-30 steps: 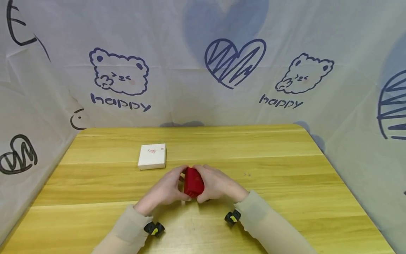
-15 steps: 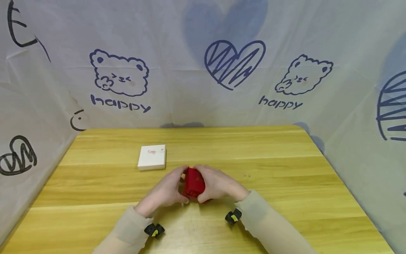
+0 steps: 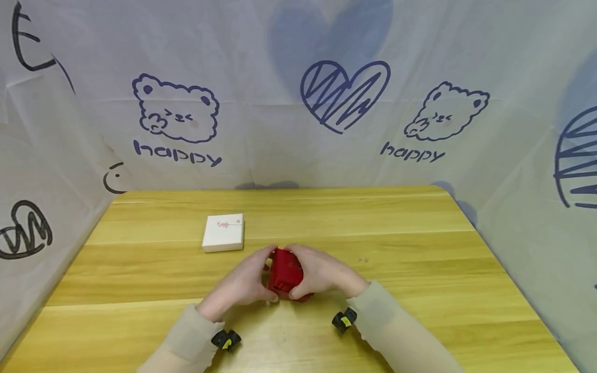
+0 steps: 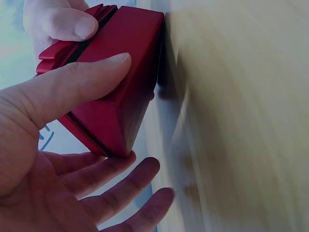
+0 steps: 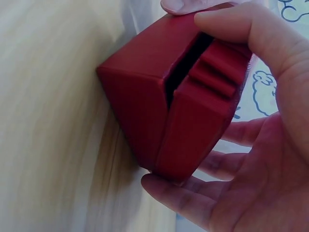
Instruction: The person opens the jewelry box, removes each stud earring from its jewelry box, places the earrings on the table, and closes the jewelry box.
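Note:
Both hands hold a small red box (image 3: 285, 269) in the middle of the table. Its lid (image 5: 205, 92) has ridges along one side and stands slightly apart from the base (image 5: 140, 87), leaving a dark gap at the front. My left hand (image 3: 242, 278) grips the box from the left, its thumb (image 4: 91, 79) across the base and an index fingertip at the far corner. From the right, my right hand (image 3: 322, 270) holds the lid, thumb at the edge of the gap and fingers round the back. The inside of the box is hidden.
A flat white box (image 3: 223, 233) with red print lies behind and left of the hands. Two tiny pale bits (image 3: 363, 259) lie to the right on the wooden table (image 3: 420, 311). A printed white cloth (image 3: 261, 134) hangs behind the table.
The red box's lid has come up a little from its base, and more of the base now shows at the front. Both hands stay in nearly the same place.

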`<state>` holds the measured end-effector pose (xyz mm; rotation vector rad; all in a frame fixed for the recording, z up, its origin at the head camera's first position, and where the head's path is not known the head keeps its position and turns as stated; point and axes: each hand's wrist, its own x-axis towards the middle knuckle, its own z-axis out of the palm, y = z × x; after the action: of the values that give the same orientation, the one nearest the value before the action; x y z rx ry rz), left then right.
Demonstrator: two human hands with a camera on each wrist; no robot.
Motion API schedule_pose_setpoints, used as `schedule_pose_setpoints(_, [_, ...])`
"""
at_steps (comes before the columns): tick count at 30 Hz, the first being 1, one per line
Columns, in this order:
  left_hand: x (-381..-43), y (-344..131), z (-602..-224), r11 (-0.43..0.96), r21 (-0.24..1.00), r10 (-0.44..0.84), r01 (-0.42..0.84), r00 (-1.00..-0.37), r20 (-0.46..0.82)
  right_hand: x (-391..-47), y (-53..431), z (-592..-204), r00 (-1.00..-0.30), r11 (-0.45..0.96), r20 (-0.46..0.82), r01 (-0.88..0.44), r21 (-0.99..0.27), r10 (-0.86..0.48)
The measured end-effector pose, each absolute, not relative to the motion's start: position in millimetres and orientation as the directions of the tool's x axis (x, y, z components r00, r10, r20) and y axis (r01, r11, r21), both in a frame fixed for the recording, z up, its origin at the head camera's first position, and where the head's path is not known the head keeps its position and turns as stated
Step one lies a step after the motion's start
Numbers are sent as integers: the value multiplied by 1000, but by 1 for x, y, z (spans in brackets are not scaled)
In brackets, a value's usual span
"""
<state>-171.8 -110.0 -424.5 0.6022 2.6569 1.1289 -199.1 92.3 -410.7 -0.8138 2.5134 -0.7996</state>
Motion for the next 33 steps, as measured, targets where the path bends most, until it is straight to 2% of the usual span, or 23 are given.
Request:
schedule_pose_setpoints(13, [-170,-109,-423,643,726,400,244,-915,-47,-194,89,-410,-791,716,-178,-401,-572,-585])
schedule_pose_setpoints(20, [-173,-108,-425,651,714,397,258,-917,-30,-196,89,-410,-810,716,-157,-387,-581,-566])
schedule_pose_setpoints(33, [-171,-110,-425,650,713,403,261,-914,-33,-195,94,-408,-797,694,-157,-388,-607,-583])
